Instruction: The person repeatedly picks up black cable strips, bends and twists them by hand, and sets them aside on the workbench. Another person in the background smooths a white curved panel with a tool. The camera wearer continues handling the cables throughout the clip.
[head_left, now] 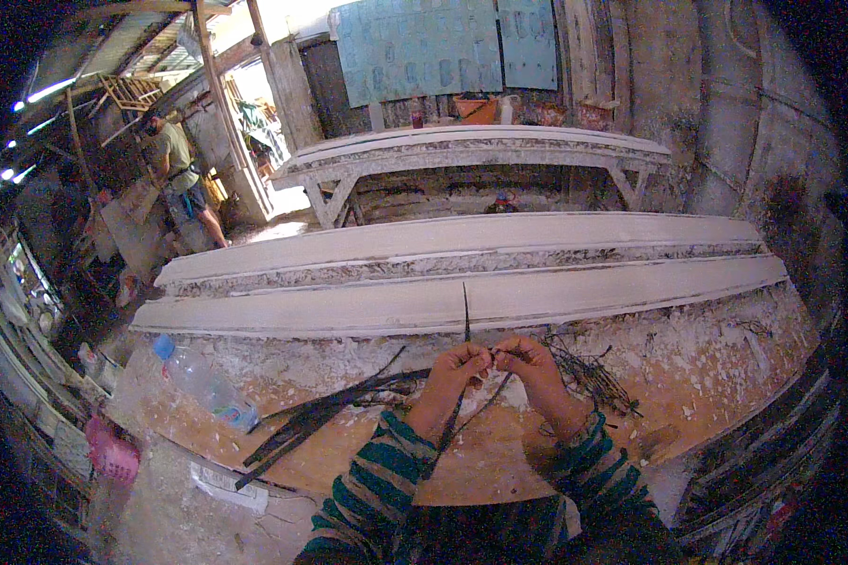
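Over the near side of the work table, my left hand point(457, 372) and my right hand point(530, 369) meet, fingertips pinched close together. A thin dark strip point(466, 311) rises from my left hand with its tip pointing up, and more of it hangs below toward my sleeve. My right fingers pinch at the strip too, though its part between the fingertips is too small to make out. Left of my hands lies a bundle of flat dark strips point(325, 410). On the other side is a tangled pile of thin dark strips point(596, 377).
A clear bottle with a blue cap point(207, 388) lies on the table point(499, 461). Long white-coated boards point(537, 292) span its far side. Behind stands another white bench point(471, 151). A person point(177, 169) stands far left, and a pink basket point(113, 452) sits lower left.
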Motion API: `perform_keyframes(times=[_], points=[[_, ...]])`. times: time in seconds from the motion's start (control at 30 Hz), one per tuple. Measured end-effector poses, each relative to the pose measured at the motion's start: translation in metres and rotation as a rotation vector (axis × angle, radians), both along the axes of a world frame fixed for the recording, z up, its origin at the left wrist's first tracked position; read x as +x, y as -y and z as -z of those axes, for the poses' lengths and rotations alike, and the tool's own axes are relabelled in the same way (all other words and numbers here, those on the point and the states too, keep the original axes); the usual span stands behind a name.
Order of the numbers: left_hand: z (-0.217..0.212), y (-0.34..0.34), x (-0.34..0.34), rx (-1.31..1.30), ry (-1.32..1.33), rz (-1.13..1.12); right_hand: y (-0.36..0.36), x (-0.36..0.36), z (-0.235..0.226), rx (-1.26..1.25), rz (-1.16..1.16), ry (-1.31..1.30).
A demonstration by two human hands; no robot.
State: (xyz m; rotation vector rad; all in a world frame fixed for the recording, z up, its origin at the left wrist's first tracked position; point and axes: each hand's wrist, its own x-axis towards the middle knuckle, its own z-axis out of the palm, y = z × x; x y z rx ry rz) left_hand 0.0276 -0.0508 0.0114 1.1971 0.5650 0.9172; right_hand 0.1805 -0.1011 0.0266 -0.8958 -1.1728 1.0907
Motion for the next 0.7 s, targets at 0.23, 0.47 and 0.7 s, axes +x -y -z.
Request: perform_keyframes(times=[0.23, 0.47, 0.7], points=[[-0.013, 0.008, -0.003, -0.171, 0.038, -0.040, -0.003, 0.000, 0.004, 0.088, -0.050, 0.084], [-0.005, 0.003, 0.001, -0.173, 0.105, -0.028, 0.006, -0.008, -0.004, 0.172, 0.065, 0.267], [-0.010, 0.010, 0.002, -0.083, -0.029, -0.149, 0.008, -0.010, -0.011, 0.258, 0.341, 0.478]])
